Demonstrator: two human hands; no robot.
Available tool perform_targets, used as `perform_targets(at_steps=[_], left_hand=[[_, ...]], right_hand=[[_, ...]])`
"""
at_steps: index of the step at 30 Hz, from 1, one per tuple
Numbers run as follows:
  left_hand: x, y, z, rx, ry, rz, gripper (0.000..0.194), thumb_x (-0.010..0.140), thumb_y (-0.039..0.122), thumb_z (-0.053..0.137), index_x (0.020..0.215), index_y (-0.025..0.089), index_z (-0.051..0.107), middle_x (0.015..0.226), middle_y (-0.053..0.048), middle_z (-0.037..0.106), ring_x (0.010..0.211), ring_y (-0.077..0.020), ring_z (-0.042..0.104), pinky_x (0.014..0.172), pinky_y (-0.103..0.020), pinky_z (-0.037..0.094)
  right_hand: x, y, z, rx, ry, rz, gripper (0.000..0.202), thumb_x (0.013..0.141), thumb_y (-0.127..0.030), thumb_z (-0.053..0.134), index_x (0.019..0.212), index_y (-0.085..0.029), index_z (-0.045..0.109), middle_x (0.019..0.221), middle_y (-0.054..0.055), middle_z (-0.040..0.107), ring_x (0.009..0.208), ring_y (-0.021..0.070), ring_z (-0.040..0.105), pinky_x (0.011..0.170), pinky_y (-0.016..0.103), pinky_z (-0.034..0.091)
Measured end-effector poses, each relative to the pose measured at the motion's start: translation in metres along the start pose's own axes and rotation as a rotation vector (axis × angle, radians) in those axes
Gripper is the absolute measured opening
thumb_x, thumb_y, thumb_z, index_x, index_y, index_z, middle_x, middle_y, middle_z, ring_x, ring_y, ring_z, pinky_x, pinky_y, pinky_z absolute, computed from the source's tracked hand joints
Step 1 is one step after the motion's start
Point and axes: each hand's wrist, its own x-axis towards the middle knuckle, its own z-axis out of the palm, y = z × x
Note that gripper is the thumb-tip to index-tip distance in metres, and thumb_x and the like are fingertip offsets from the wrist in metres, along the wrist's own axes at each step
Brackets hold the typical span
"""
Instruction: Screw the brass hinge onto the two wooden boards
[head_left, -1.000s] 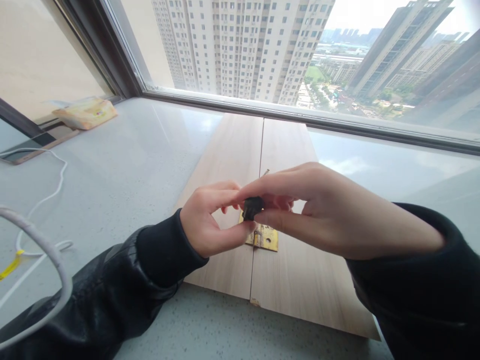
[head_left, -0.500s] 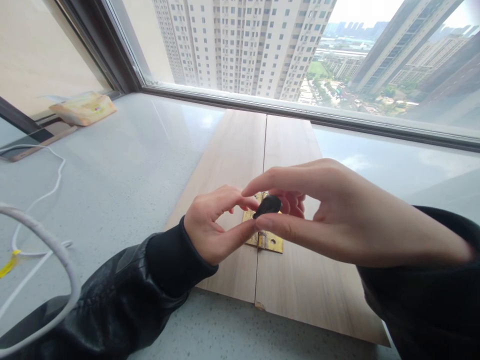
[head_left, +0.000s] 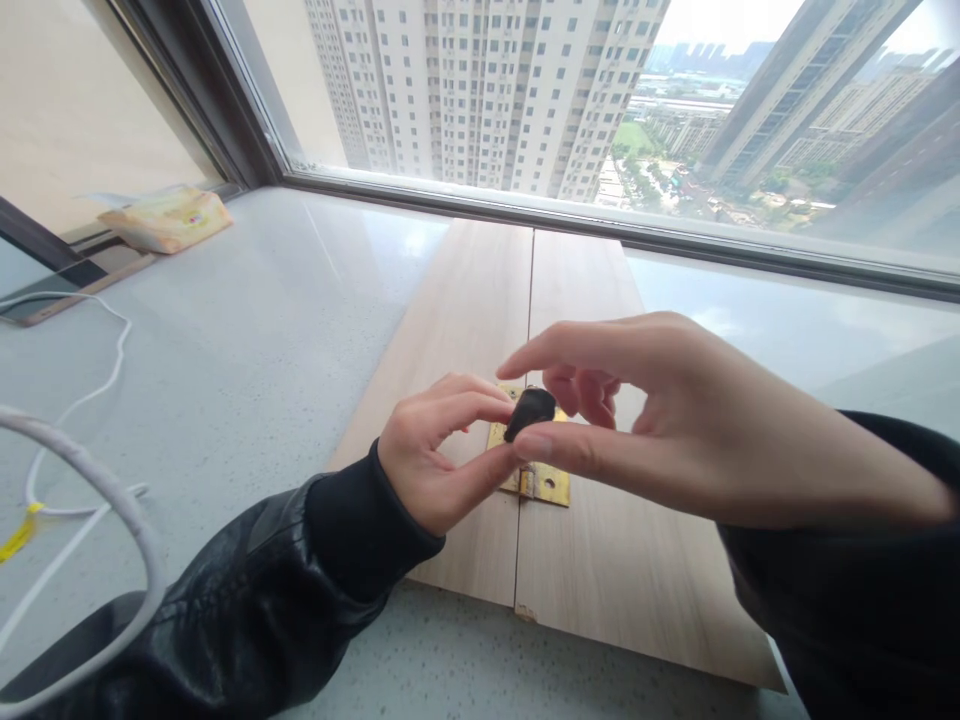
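Observation:
My left hand (head_left: pixel 439 450) is closed, its thumb and fingertips pinching a small black object (head_left: pixel 532 412) of a kind I cannot make out. Over the same object curves my right hand (head_left: pixel 645 420), its thumb by the lower edge and its index finger raised apart from it. Just beneath the hands, a brass hinge (head_left: pixel 551 487) lies across the seam between two pale wooden boards (head_left: pixel 480 290). The hands cover part of the hinge; a hole shows in its right leaf.
The boards rest on a speckled white sill (head_left: pixel 300 300) below a large window. A white cable (head_left: pixel 112 490) with a yellow tag loops at left. Farther back are a tissue pack (head_left: pixel 169 220) and a flat phone-like device (head_left: pixel 82 285).
The black object has turned between my fingers, showing a broader face. My right index finger has lifted slightly away, and my left hand has shifted a little to the right.

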Motion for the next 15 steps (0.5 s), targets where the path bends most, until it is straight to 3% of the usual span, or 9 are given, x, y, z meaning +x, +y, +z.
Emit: perform_targets(at_steps=[2, 3, 7, 10, 13, 15], left_hand=[[0.0, -0.002, 0.0, -0.032, -0.027, 0.022, 0.012, 0.078, 0.022, 0.066, 0.087, 0.014, 0.069, 0.09, -0.012, 0.071, 0.084, -0.021, 0.066, 0.073, -0.037, 0.055], [0.0, -0.003, 0.001, -0.044, -0.032, 0.028, 0.014, 0.079, 0.022, 0.065, 0.089, 0.013, 0.069, 0.092, -0.013, 0.071, 0.085, -0.0214, 0.066, 0.075, -0.038, 0.054], [-0.001, -0.006, 0.003, -0.061, 0.008, 0.023, 0.03, 0.069, 0.027, 0.075, 0.094, 0.013, 0.067, 0.089, -0.011, 0.071, 0.081, -0.0206, 0.066, 0.069, -0.036, 0.053], [-0.002, -0.004, 0.004, -0.01, 0.052, -0.017, 0.043, 0.056, 0.035, 0.084, 0.088, 0.017, 0.064, 0.079, -0.005, 0.07, 0.07, -0.0178, 0.063, 0.061, -0.032, 0.05], [-0.001, -0.001, 0.005, 0.042, 0.067, -0.054, 0.026, 0.066, 0.031, 0.077, 0.081, 0.016, 0.062, 0.076, -0.005, 0.069, 0.069, -0.0173, 0.063, 0.061, -0.032, 0.051], [-0.001, 0.0, 0.004, 0.055, 0.067, -0.053, 0.016, 0.073, 0.027, 0.072, 0.08, 0.015, 0.064, 0.078, -0.007, 0.069, 0.072, -0.0182, 0.065, 0.065, -0.033, 0.052]], right_hand=[[-0.004, 0.001, -0.005, 0.076, -0.075, 0.021, 0.027, 0.083, -0.037, 0.061, 0.106, -0.022, 0.065, 0.072, -0.001, 0.063, 0.059, 0.0111, 0.055, 0.05, 0.024, 0.043], [-0.005, 0.001, -0.007, 0.097, -0.101, 0.02, 0.025, 0.084, -0.035, 0.06, 0.105, -0.023, 0.066, 0.076, 0.0, 0.065, 0.062, 0.0114, 0.057, 0.053, 0.024, 0.045], [-0.003, 0.002, -0.004, 0.032, -0.072, 0.028, 0.021, 0.083, -0.039, 0.061, 0.079, -0.019, 0.067, 0.064, -0.001, 0.062, 0.054, 0.0104, 0.053, 0.049, 0.024, 0.042], [0.002, 0.002, 0.005, -0.102, 0.07, 0.016, 0.036, 0.077, -0.045, 0.065, 0.057, -0.018, 0.053, 0.045, -0.005, 0.042, 0.042, 0.0064, 0.035, 0.039, 0.023, 0.028], [0.005, 0.002, 0.011, -0.149, 0.146, -0.044, 0.046, 0.077, -0.046, 0.065, 0.05, -0.018, 0.04, 0.042, -0.007, 0.028, 0.041, 0.0046, 0.023, 0.039, 0.023, 0.021], [0.004, 0.002, 0.01, -0.128, 0.122, -0.053, 0.039, 0.079, -0.048, 0.063, 0.057, -0.018, 0.052, 0.045, -0.006, 0.035, 0.042, 0.0053, 0.029, 0.04, 0.023, 0.024]])
